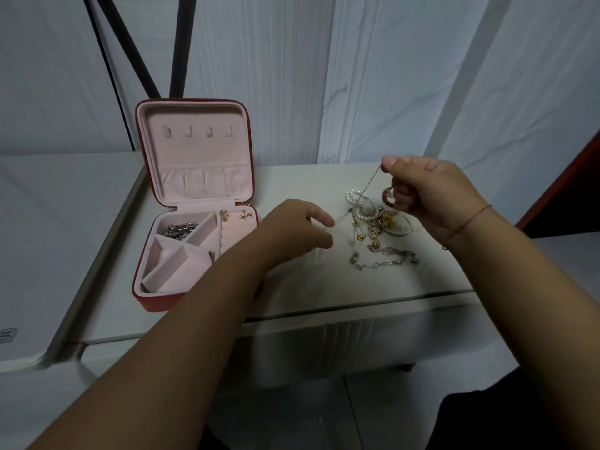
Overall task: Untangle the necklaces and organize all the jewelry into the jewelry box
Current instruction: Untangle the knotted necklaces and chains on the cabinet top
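A red jewelry box (143, 287) with pink lining stands open on the left of the white table. A silver chain (179, 229) lies in its back compartment and two gold earrings (233, 215) sit on its right pad. A tangled jewelry pile (378, 225) of pearls, gold pieces and a silver link chain lies to the right. My right hand (428, 193) pinches a thin chain (368, 185) and holds it up taut from the pile. My left hand (292, 228) pinches the same thin chain lower down, left of the pile.
The white table (292, 297) ends in a front edge just below the box. White curtains hang behind it. Black stand legs (177, 47) rise behind the box. A white surface (48, 222) lies to the left, and a dark red panel (565, 180) is at the right.
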`<state>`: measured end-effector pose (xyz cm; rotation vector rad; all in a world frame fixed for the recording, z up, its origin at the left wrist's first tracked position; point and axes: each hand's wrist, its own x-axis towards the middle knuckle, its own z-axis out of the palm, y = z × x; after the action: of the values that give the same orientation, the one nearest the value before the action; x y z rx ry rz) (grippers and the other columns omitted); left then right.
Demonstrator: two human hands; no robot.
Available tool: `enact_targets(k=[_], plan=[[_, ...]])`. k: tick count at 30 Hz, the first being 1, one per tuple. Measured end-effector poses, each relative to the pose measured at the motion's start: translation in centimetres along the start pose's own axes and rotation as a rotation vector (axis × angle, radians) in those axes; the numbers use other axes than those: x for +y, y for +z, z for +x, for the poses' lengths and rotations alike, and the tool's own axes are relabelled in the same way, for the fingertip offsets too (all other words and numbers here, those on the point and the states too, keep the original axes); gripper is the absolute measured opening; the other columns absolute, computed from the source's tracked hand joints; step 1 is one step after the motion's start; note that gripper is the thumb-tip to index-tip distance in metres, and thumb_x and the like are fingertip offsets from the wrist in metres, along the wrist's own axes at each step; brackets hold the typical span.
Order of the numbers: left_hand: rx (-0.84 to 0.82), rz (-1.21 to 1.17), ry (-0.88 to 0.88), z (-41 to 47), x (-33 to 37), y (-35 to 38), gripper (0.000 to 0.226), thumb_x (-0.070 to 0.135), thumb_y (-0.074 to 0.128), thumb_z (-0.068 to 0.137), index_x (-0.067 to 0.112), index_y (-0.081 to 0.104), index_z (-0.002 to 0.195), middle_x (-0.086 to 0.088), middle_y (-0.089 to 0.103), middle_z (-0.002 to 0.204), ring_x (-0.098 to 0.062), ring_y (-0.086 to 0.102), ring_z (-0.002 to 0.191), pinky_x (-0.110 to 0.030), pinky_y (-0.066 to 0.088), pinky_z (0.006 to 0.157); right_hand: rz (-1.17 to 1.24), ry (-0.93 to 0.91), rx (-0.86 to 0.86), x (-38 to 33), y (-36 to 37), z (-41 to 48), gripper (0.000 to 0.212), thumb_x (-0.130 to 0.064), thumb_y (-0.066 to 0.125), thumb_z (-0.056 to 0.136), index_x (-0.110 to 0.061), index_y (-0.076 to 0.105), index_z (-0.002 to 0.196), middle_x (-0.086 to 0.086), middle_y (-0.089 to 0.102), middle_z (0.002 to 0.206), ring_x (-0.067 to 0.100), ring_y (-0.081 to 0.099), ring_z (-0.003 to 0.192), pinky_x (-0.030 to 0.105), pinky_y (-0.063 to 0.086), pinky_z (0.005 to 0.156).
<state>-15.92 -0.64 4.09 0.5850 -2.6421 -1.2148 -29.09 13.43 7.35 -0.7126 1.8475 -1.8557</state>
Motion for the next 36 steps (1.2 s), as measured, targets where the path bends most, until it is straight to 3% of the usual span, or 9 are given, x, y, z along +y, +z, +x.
enact_targets(k=[3, 7, 11, 15, 18, 21, 24, 29, 36], plan=[[0.038, 0.009, 0.063, 0.3, -0.3, 0.4, 0.029, 0.032, 0.077, 0.077, 0.018, 0.073, 0.102, 0.012, 0.055, 0.065, -0.002, 0.046, 0.055, -0.021, 0.036, 0.06, 0.039, -0.019, -0.014, -0.2, -0.1, -0.1, 0.016, -0.019, 0.061, 0.091, -0.012, 0.06, 0.077, -0.01, 0.032, 0.044, 0.008, 0.024, 0.042, 0.019, 0.022, 0.045], [0.176, -0.107, 0.134, 0.8, -0.7, 0.8, 0.013, 0.028, 0.071, 0.084, 0.019, 0.077, 0.09, 0.005, 0.071, 0.084, -0.003, 0.062, 0.076, -0.027, 0.05, 0.075, 0.069, -0.042, -0.062, -0.4, -0.2, -0.2, 0.015, -0.018, 0.059, 0.092, -0.01, 0.06, 0.079, -0.011, 0.029, 0.043, 0.007, 0.019, 0.04, 0.017, 0.018, 0.041], [0.264, -0.211, 0.183, 0.7, -0.6, 0.8, 0.013, 0.026, 0.064, 0.089, 0.03, 0.073, 0.08, 0.013, 0.067, 0.085, 0.005, 0.058, 0.079, -0.006, 0.042, 0.069, 0.038, -0.029, -0.059, -0.3, -0.1, -0.3, 0.015, -0.018, 0.059, 0.091, -0.011, 0.059, 0.078, -0.01, 0.028, 0.044, 0.007, 0.021, 0.04, 0.016, 0.021, 0.039], [0.285, -0.217, 0.159, 0.8, -0.6, 0.7, 0.022, 0.024, 0.059, 0.092, 0.034, 0.066, 0.073, 0.008, 0.064, 0.098, -0.001, 0.054, 0.095, -0.005, 0.036, 0.077, 0.042, -0.018, -0.075, -0.1, -0.1, -0.2, 0.016, -0.018, 0.059, 0.092, -0.011, 0.059, 0.077, -0.009, 0.027, 0.044, 0.006, 0.02, 0.04, 0.015, 0.021, 0.038], [0.219, -0.465, 0.074, 0.8, -0.2, 0.9, 0.023, 0.014, 0.05, 0.096, 0.018, 0.066, 0.079, 0.007, 0.066, 0.087, 0.001, 0.06, 0.08, -0.006, 0.046, 0.075, 0.054, -0.009, -0.098, 0.1, 0.0, -0.2, 0.017, -0.017, 0.058, 0.092, -0.011, 0.058, 0.077, -0.009, 0.027, 0.043, 0.007, 0.018, 0.04, 0.016, 0.019, 0.038], [0.135, -0.709, -0.016, 0.7, 0.3, 1.2, 0.024, 0.009, 0.043, 0.098, 0.009, 0.058, 0.08, -0.004, 0.061, 0.077, -0.008, 0.056, 0.057, -0.021, 0.052, 0.059, 0.071, -0.006, -0.105, 0.2, 0.2, -0.1, 0.017, -0.016, 0.057, 0.093, -0.011, 0.057, 0.077, -0.009, 0.028, 0.043, 0.007, 0.019, 0.039, 0.015, 0.02, 0.038], [0.113, -0.605, -0.068, 0.8, 0.3, 1.2, 0.016, 0.017, 0.048, 0.098, 0.008, 0.054, 0.086, -0.001, 0.049, 0.068, -0.009, 0.038, 0.053, -0.022, 0.036, 0.051, 0.088, -0.015, -0.111, 0.1, 0.3, -0.1, 0.017, -0.016, 0.056, 0.093, -0.01, 0.057, 0.077, -0.008, 0.031, 0.043, 0.006, 0.022, 0.038, 0.015, 0.021, 0.037], [0.093, -0.314, 0.012, 0.5, 0.2, 1.1, 0.028, 0.025, 0.072, 0.083, 0.013, 0.067, 0.108, 0.012, 0.046, 0.06, -0.002, 0.043, 0.053, -0.014, 0.035, 0.052, 0.11, -0.025, -0.097, 0.0, 0.3, -0.1, 0.017, -0.017, 0.056, 0.093, -0.011, 0.056, 0.077, -0.008, 0.031, 0.044, 0.005, 0.023, 0.037, 0.015, 0.022, 0.037], [0.147, -0.223, 0.138, 0.3, 0.3, 1.3, 0.02, 0.019, 0.076, 0.079, 0.01, 0.074, 0.097, 0.022, 0.062, 0.071, 0.014, 0.046, 0.044, -0.001, 0.03, 0.049, 0.172, -0.046, -0.097, 0.0, 0.2, 0.1, 0.017, -0.017, 0.054, 0.093, -0.011, 0.055, 0.077, -0.008, 0.03, 0.043, 0.005, 0.021, 0.036, 0.016, 0.017, 0.039]])
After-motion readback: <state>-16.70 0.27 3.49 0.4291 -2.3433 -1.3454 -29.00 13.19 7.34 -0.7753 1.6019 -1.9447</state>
